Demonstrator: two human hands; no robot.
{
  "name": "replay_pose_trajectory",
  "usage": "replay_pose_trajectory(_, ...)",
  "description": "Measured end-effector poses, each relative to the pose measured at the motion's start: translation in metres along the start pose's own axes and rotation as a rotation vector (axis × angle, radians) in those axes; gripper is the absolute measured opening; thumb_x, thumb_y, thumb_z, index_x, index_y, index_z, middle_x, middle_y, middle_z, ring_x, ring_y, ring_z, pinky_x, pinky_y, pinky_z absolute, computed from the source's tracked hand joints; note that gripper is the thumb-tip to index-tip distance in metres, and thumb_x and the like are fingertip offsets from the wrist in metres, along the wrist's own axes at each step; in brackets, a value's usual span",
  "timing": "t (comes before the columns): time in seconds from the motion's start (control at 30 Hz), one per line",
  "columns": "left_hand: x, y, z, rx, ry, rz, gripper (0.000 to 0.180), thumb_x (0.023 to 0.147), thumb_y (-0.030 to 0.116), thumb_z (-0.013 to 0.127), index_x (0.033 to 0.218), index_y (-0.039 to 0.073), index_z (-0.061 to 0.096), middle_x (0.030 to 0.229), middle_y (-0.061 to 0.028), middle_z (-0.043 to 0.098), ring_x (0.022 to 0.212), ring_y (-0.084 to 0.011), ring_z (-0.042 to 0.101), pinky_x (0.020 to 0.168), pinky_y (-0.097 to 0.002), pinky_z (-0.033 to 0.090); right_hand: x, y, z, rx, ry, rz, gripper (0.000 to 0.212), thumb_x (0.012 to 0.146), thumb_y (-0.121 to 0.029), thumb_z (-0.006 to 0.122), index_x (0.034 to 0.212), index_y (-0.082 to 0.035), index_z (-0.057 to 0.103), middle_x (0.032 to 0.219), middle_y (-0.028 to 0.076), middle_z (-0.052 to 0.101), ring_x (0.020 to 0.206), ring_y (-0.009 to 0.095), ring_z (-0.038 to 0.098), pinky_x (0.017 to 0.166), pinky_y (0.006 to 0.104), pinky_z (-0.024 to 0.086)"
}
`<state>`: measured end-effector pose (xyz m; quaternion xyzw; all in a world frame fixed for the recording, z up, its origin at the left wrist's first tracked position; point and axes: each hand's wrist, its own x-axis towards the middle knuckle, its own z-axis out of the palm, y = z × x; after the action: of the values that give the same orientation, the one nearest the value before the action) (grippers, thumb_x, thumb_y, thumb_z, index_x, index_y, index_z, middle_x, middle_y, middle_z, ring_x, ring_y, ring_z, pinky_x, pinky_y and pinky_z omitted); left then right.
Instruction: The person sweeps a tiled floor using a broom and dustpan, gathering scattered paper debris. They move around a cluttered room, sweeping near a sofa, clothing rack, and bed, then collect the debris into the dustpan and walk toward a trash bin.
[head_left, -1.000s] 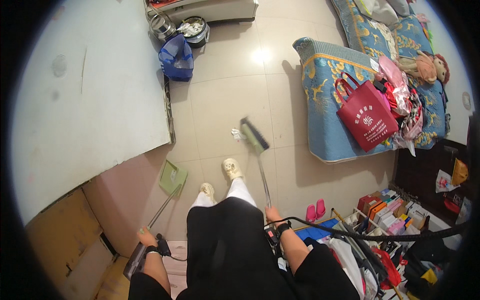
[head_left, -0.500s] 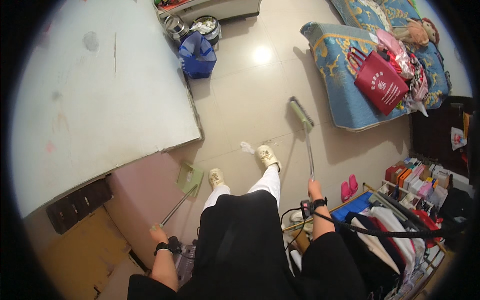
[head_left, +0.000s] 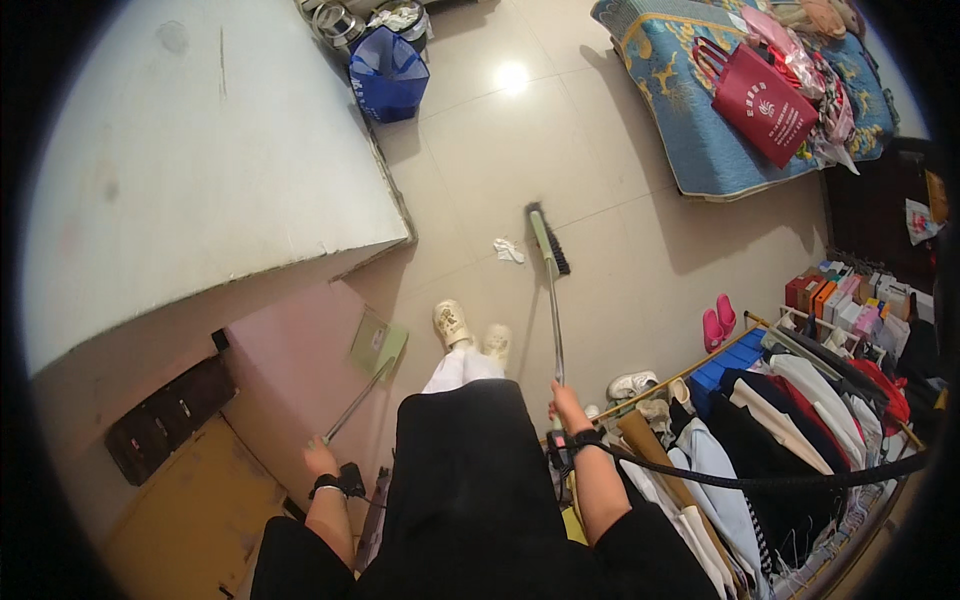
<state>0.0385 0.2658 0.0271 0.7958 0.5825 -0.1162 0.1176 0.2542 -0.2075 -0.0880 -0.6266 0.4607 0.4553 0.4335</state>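
Fingers of right hand grip broom, handle running up-frame, head away; left hand grips dustpan

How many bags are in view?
2: a blue bag on the floor at the top by the wall, and a red bag on the bed at upper right. Others may be hidden among the clutter on the bed.

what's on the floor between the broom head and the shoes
A crumpled white scrap lies left of the broom head; from there to the shoes the floor is bare tile, in the head view.
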Motion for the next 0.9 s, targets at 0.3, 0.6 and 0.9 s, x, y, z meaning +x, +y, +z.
replay_pose_trajectory(0.3,-0.052,0.05,-0.009,-0.385,0.057,-0.316,0.035,0.08,0.028,0.051,0.088,-0.006,0.047,0.077,-0.0157,0.055,0.065,-0.0228,0.054,0.054,-0.0339,0.044,-0.019,-0.026,-0.076,-0.62,0.38,-0.498,0.037,0.08,-0.031,0.045,0.079,0.005,0.052,0.068,0.024,0.054,0.062,0.036,0.055,0.053,0.0413,0.043)
replay_pose_trajectory(0.6,-0.074,0.022,-0.008,-0.515,0.133,-0.252,0.034,0.08,0.03,0.052,0.087,-0.003,0.045,0.072,-0.0108,0.052,0.054,-0.0186,0.05,0.043,-0.0292,0.041,0.06,-0.138,-0.029,-0.795,0.426,-0.537,0.027,0.079,-0.023,0.046,0.079,0.002,0.056,0.077,0.023,0.058,0.073,0.037,0.057,0.062,0.0422,0.046)
replay_pose_trajectory(0.9,-0.082,0.019,-0.034,-0.522,0.179,-0.274,0.031,0.081,0.027,0.051,0.087,-0.003,0.046,0.078,-0.012,0.052,0.065,-0.0209,0.051,0.051,-0.0309,0.042,-0.03,0.032,-0.037,-0.963,0.186,-0.407,0.028,0.078,-0.023,0.047,0.087,0.004,0.049,0.082,0.026,0.055,0.082,0.041,0.053,0.07,0.0461,0.042)
